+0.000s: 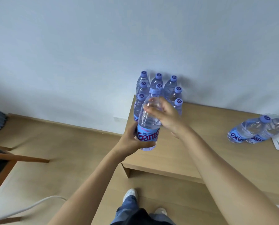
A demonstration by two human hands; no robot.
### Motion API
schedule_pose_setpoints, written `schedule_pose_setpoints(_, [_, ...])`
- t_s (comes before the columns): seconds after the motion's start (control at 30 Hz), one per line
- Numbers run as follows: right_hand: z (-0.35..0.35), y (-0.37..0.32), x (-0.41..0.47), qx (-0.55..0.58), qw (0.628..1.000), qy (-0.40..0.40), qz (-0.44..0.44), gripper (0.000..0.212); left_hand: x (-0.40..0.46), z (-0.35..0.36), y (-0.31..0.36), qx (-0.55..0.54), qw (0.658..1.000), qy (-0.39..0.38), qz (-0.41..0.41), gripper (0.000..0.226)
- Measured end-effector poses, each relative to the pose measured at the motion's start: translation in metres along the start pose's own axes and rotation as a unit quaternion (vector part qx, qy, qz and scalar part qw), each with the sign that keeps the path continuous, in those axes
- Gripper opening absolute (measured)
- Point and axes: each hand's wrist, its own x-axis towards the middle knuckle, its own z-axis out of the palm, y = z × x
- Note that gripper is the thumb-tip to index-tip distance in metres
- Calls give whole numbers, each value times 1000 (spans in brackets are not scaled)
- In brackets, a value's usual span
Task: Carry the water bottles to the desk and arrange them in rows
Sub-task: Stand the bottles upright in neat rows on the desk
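Now a water bottle [149,120] is held over the desk's [200,143] left front corner, beside the standing rows.

From the head camera, the left hand [132,142] wraps its fingers round the labelled lower body while the right hand [163,113] curls over the shoulder under the cap. Full and clear, it is likely weighty, with thin walls that give under a squeeze; low on the body seems the surest hold. Eight bottles [158,88] stand against the wall, two more [252,130] well apart at right. The blue label reads "Gant", the rest hidden.
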Motion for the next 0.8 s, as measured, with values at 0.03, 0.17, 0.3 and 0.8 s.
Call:
schedule_pose_setpoints(0.03, [7,5,3,-18,1000,-14,3,32,3,-6,-7,8,1000,1,-7,53])
schedule_pose_setpoints(0.17, [28,25,11,-45,997,-61,25,38,20,-25,-40,28,999,25,-31,60])
schedule_pose_setpoints(0.3, [46,49,11,-83,992,-82,49,42,36,-35,-77,34,998,40,-47,65])
schedule_pose_setpoints(0.8, [69,96,16,-145,987,-27,68,37,77,-38,-123,49,995,44,-70,71])
